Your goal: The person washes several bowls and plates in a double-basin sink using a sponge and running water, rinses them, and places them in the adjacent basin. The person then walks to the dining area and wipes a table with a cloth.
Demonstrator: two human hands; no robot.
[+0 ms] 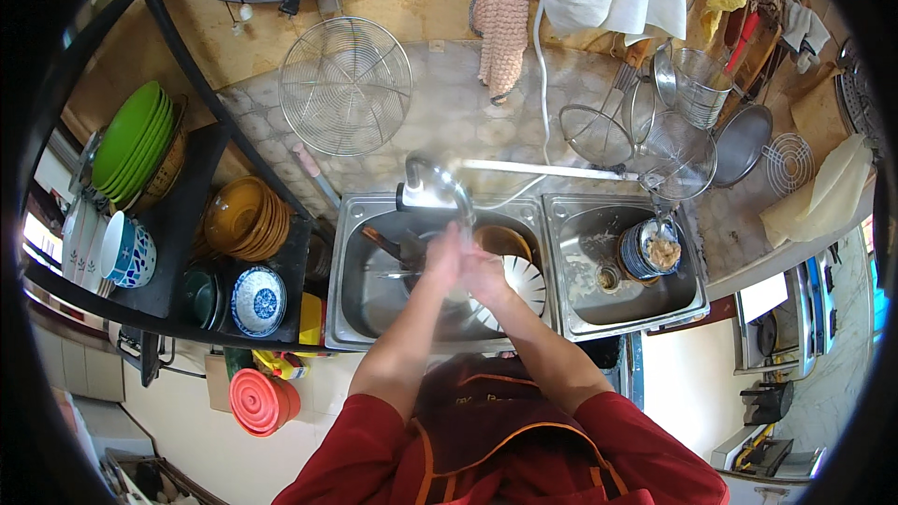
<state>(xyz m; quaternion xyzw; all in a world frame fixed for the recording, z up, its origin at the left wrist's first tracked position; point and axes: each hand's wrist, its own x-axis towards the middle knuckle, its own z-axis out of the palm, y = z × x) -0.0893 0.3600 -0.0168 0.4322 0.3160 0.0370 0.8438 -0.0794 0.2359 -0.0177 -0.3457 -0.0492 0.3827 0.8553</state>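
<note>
Both hands meet over the left basin [358, 315] of a steel double sink, right beneath the curved faucet [464, 200]. My left hand [444, 259] presses against my right hand [484, 272], and the blur hides their fingers. Whether anything sits between the palms cannot be seen. Just under my right hand is a white plate [525, 285] with dark rim stripes. A brown bowl [512, 242] lies behind it in the basin. Left of my hands, a pan's wooden handle [381, 241] leans up near the basin's back wall.
The right basin [582, 308] holds stacked blue-patterned bowls [635, 256] with a beige scrubber or cloth on top. To the left, a black rack [200, 154] carries green plates [130, 140] and brown bowls [242, 217]. Strainers [677, 154] hang behind; a red lidded bucket [259, 401] stands below left.
</note>
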